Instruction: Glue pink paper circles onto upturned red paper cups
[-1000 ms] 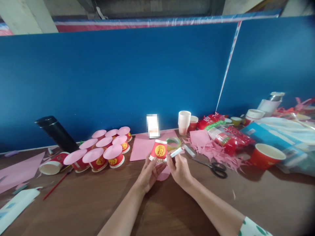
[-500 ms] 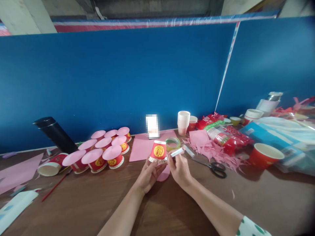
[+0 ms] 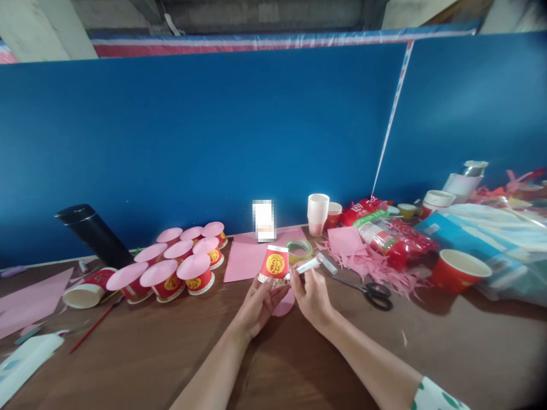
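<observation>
Little has moved since the earlier frame beyond a slight drift of the view. At lower centre, the left hand's [image 3: 257, 306] fingers grip an upturned red-and-gold paper cup [image 3: 276, 262]; the right hand's [image 3: 315, 297] pinch a slim white tube [image 3: 308, 265], cup contact unclear. Light, steady pressure should avoid denting.

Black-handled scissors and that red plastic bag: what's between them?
In the head view, a heap of pink paper strips lies between the black-handled scissors and the red plastic bag.

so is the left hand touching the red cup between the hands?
Touching. The head view shows the left hand holding the red cup, its fingers against the cup's lower edge.
</observation>
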`<control>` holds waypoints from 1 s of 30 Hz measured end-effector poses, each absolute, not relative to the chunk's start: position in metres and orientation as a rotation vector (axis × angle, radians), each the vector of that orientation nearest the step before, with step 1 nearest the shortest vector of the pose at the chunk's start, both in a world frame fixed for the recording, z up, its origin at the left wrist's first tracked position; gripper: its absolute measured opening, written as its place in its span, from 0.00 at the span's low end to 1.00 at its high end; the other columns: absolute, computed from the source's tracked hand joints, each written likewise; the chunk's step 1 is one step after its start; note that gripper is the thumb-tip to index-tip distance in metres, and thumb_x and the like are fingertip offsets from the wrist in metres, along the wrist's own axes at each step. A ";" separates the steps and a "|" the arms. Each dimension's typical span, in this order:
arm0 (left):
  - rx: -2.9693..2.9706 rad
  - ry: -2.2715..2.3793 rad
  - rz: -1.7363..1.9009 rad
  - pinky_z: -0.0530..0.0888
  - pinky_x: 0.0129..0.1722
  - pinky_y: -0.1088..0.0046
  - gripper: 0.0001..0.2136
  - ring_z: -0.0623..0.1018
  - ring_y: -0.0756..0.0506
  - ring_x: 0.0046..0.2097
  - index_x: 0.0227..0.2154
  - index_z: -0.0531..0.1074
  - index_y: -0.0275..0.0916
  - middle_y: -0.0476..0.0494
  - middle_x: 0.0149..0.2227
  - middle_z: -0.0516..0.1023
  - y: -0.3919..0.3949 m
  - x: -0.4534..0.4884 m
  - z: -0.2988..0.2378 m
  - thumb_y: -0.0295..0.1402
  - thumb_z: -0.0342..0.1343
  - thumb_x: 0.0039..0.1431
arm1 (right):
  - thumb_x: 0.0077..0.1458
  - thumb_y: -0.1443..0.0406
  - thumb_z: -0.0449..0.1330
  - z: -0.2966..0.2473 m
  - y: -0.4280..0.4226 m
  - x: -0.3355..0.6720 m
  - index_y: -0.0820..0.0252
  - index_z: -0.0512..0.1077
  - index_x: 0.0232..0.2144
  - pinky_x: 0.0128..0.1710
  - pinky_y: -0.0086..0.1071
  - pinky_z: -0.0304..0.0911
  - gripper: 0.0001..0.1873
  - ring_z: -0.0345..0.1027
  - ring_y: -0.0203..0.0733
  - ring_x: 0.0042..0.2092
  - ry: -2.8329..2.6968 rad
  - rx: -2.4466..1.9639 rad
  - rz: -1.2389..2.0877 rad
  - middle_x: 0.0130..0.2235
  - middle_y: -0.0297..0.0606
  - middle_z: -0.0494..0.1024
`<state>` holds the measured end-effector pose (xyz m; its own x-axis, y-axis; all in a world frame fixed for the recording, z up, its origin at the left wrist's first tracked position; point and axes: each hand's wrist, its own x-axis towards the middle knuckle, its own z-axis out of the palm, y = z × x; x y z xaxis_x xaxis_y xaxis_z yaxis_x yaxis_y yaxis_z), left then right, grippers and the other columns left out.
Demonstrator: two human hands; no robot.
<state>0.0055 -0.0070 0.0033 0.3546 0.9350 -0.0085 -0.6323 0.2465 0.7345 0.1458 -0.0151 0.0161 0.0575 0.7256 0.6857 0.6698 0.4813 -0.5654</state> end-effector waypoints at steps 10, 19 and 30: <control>0.690 0.500 1.148 0.67 0.49 0.63 0.20 0.76 0.44 0.42 0.50 0.61 0.41 0.42 0.42 0.76 -0.008 0.006 0.007 0.30 0.54 0.54 | 0.57 0.63 0.47 0.014 -0.014 0.145 0.63 0.65 0.29 0.28 0.28 0.62 0.11 0.68 0.39 0.26 -1.665 -1.236 0.074 0.25 0.39 0.73; 0.705 0.484 1.136 0.66 0.50 0.62 0.20 0.75 0.44 0.44 0.51 0.60 0.41 0.42 0.42 0.76 -0.009 0.006 0.007 0.30 0.54 0.54 | 0.57 0.63 0.47 0.012 -0.013 0.144 0.63 0.66 0.31 0.29 0.29 0.62 0.11 0.69 0.40 0.28 -1.648 -1.245 0.033 0.27 0.41 0.74; 0.663 0.436 1.083 0.66 0.51 0.62 0.15 0.74 0.42 0.46 0.46 0.65 0.36 0.40 0.42 0.75 -0.007 0.003 0.007 0.31 0.51 0.55 | 0.58 0.64 0.46 0.022 -0.013 0.155 0.62 0.66 0.33 0.31 0.29 0.63 0.10 0.67 0.37 0.27 -1.469 -1.179 0.161 0.26 0.38 0.73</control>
